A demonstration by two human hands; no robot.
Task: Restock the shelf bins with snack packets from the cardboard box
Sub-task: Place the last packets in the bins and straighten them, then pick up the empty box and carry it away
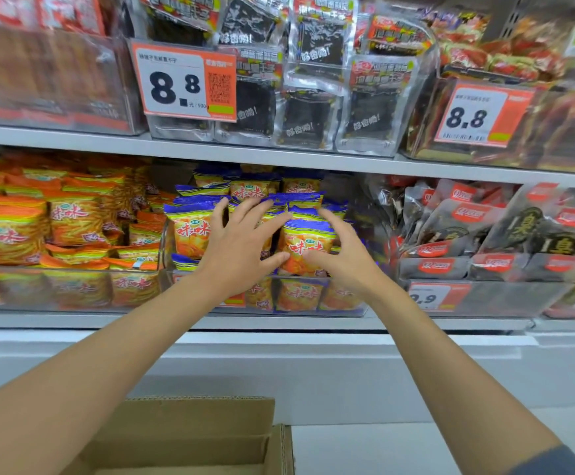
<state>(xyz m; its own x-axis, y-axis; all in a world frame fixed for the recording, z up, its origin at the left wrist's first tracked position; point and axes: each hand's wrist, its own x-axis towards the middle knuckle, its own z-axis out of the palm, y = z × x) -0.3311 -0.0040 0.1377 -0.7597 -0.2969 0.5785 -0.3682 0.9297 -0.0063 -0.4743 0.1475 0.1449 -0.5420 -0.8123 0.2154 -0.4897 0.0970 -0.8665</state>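
Blue-topped snack packets (190,231) fill the clear middle bin (217,305) on the lower shelf. Both my hands reach into that bin. My left hand (241,245) lies spread, fingers straight, on the packets in the middle of the bin. My right hand (344,252) touches one blue-topped packet (308,245) at the bin's front, thumb at its lower edge and fingers over its right side; I cannot tell whether it grips it. The open cardboard box (190,437) sits below, at the bottom edge; its inside is mostly out of view.
Orange-topped packets (73,221) fill the bin to the left. Dark and red packets (484,234) fill the bin to the right. The upper shelf (279,156) holds black packets (306,118) and two orange price tags. A white ledge (313,344) runs below the shelf.
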